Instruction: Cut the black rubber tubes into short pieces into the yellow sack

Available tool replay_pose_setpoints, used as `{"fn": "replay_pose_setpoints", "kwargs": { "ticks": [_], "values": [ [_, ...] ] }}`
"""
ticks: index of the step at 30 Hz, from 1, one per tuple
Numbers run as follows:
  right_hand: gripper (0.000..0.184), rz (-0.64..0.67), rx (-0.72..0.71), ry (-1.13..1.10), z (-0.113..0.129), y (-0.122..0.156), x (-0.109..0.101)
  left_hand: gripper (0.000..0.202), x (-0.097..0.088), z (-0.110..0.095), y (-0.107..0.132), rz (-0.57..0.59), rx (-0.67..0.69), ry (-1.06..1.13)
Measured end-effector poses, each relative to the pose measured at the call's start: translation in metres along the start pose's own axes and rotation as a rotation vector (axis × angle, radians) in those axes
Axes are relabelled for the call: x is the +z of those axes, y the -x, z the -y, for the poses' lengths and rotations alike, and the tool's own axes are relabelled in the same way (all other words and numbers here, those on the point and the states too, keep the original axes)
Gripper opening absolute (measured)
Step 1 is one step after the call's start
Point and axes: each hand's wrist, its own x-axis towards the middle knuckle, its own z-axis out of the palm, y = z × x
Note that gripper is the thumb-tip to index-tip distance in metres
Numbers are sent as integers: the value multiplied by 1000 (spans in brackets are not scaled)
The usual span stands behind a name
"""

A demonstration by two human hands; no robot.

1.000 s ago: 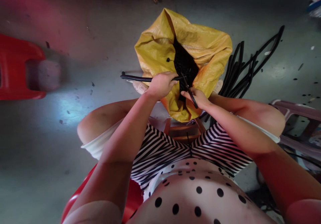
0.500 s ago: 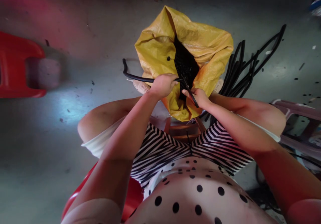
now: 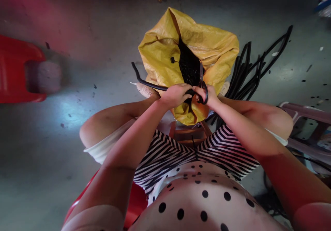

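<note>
My left hand [image 3: 176, 95] is closed round a black corrugated tube [image 3: 151, 83] whose free end curves out to the left over the floor. My right hand [image 3: 208, 96] is closed on black-handled scissors [image 3: 202, 86], its fingers through the loop and the blades pointing up over the sack. Both hands meet just above the near rim of an open yellow woven sack [image 3: 165, 48] that stands between my knees. Inside the sack lie many small black pieces [image 3: 188, 65].
A bundle of long black tubes [image 3: 254, 69] lies on the floor right of the sack. A red plastic stool [image 3: 15, 69] stands at the left, another stool [image 3: 307, 124] at the right. I sit on a red seat [image 3: 134, 203]. Small black bits dot the grey floor.
My hands have drawn together over the sack's near rim. The scissors swung up from pointing down-right to upright. The tube's free end moved right and curled upward.
</note>
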Motion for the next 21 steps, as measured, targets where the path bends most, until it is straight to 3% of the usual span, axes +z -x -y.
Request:
{"fn": "replay_pose_setpoints", "kwargs": {
  "ticks": [5,9,12,21],
  "values": [
    [70,-74,-89,55,-4,-1,-5,33,-12,14,1,-177,-83,20],
    [75,17,-58,204,-8,9,0,35,-29,20,3,-290,-199,-18],
    [77,76,-37,287,-9,17,6,37,-32,18,3,-300,-247,-43],
    [68,85,6,397,-6,18,5,38,-27,19,3,-278,-211,-38]
  ]
}}
